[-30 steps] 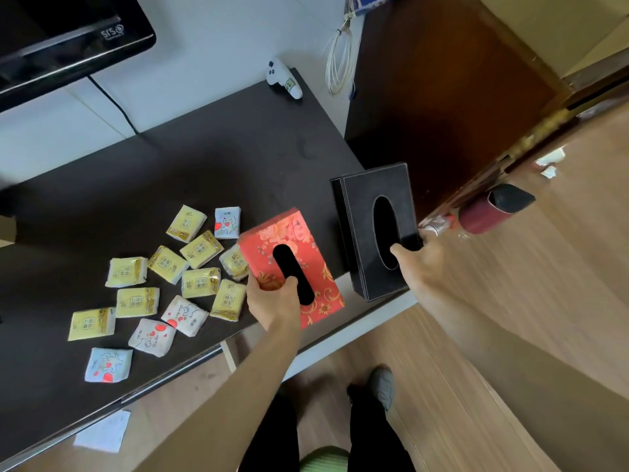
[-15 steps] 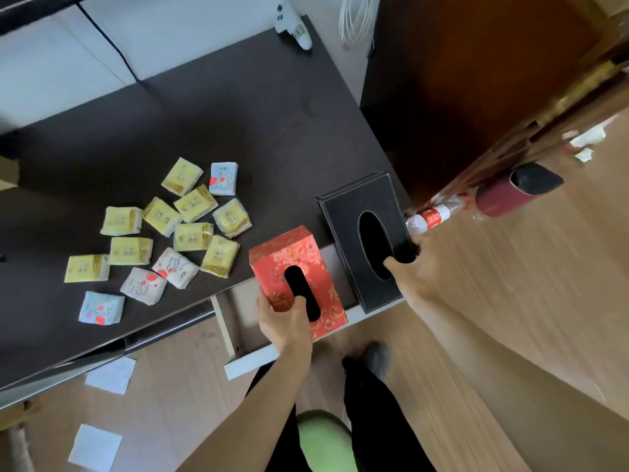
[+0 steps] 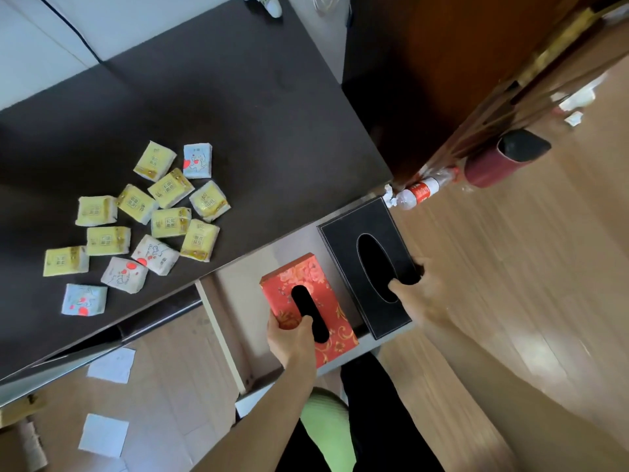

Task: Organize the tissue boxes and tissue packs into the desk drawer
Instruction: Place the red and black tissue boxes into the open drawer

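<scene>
My left hand grips the near end of a red floral tissue box, thumb on top by its slot. My right hand holds a black leather tissue box, thumb hooked into its oval opening. Both boxes sit side by side over the open light-wood drawer pulled out from the dark desk. Several small tissue packs, yellow and white-blue, lie scattered on the desk's left part.
A plastic bottle with a red label and a dark red cylinder lie at the right by a brown wooden door. White paper sheets lie on the wooden floor. A white controller rests at the desk's far edge.
Both hands have brought the red and black boxes off the desktop toward me and down over the open drawer. The camera has tilted downward.
</scene>
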